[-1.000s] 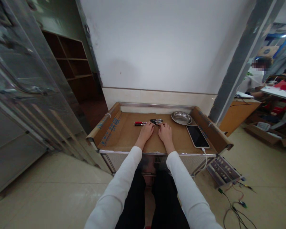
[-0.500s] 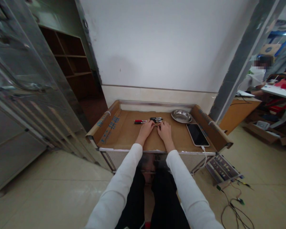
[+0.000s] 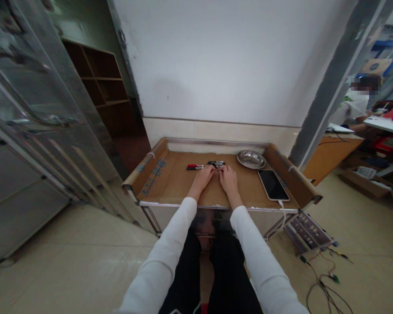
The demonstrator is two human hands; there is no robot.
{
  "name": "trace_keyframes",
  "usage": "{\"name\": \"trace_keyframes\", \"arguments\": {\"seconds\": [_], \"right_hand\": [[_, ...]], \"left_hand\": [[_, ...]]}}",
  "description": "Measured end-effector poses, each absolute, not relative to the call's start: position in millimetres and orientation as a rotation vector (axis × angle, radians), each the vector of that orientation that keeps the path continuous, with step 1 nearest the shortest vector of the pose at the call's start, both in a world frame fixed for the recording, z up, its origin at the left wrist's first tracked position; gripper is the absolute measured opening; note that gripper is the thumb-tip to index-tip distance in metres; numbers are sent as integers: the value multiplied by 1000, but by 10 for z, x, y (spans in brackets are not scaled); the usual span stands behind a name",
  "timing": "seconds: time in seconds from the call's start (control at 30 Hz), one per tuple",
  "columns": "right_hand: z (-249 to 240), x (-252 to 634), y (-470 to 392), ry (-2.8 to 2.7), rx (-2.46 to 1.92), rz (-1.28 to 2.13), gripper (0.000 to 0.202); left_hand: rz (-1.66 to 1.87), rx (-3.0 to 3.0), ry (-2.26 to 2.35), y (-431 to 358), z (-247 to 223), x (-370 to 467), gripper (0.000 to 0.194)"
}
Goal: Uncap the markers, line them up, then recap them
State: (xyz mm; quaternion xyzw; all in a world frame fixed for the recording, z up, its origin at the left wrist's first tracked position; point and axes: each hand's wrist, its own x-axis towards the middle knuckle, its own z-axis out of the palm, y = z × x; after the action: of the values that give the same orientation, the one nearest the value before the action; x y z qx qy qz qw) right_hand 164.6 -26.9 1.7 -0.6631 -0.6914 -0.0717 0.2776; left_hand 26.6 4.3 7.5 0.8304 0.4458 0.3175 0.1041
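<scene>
Both arms (image 3: 162,250), in white sleeves (image 3: 260,250), reach forward over the front edge of the table (image 3: 170,189). The left hand (image 3: 204,176) and the right hand (image 3: 228,178) are near each other, backs up, with fingers (image 3: 228,169) bent inward.

pens (image 3: 216,163) lie on a table (image 3: 173,187) beyond a left hand (image 3: 203,177) and right hand (image 3: 228,178), with a bowl (image 3: 251,160) to the right, a phone (image 3: 273,185) before it
</scene>
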Motion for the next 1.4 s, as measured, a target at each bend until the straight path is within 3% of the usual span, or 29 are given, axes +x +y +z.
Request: {"name": "trace_keyframes", "arguments": {"seconds": [0.83,1.13,1.4], "right_hand": [[-26,1673,-204,-1917,-1582,-22,21],[-8,1690,-219,-1893,-1642,-83,24],[-53,1725,-197,-1731,-1688,-5,32]], "left_hand": [[992,2378,1250,27,101,254,14],[998,2527,1292,60,57,271,28],[773,2641,1350,15,73,268,45]]}}
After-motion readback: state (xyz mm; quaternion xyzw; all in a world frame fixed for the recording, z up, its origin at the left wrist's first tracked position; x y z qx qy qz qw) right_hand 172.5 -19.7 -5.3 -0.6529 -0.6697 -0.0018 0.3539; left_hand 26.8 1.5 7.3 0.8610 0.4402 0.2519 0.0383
